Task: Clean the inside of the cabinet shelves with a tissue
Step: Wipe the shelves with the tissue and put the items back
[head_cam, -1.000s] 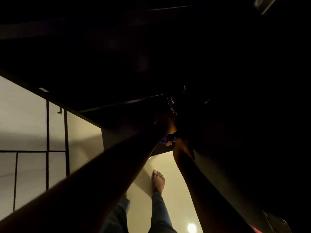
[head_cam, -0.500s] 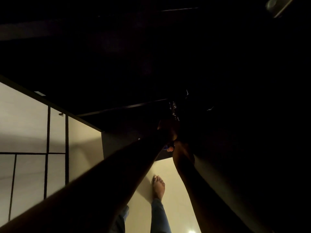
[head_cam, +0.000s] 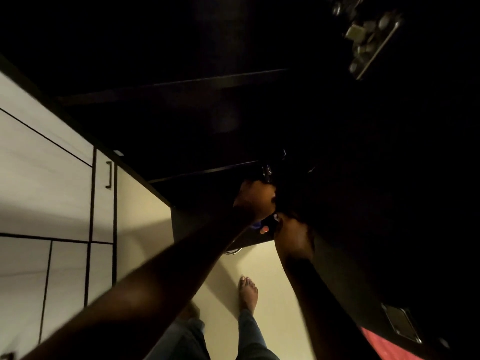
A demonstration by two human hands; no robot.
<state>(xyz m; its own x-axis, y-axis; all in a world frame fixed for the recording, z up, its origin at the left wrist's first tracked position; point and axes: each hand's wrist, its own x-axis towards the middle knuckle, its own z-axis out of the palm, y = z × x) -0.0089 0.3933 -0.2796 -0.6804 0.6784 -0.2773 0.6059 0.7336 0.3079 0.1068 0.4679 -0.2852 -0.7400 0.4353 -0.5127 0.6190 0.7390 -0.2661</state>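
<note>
We look down into a dark cabinet (head_cam: 233, 120) whose inside is almost black; one shelf (head_cam: 202, 172) shows only as a thin front edge catching a little light. Our left hand (head_cam: 255, 201) reaches in just under that edge, near the middle of the view. Our right hand (head_cam: 293, 235) is just beside it, nearer and to the right. The fingers of both hands run into shadow, so we cannot tell how far they are curled or what they have hold of. We cannot make out the tissue in the dark. Between the two hands sit a small blue spot (head_cam: 255, 224) and a red-tipped fingertip (head_cam: 264, 229); whose finger it is we cannot tell.

A metal hinge (head_cam: 368, 42) shows at the far right. To the left stand pale cupboard doors (head_cam: 46, 190) with a dark handle (head_cam: 109, 175). Below, a bare foot (head_cam: 248, 292) rests on the pale floor (head_cam: 275, 261).
</note>
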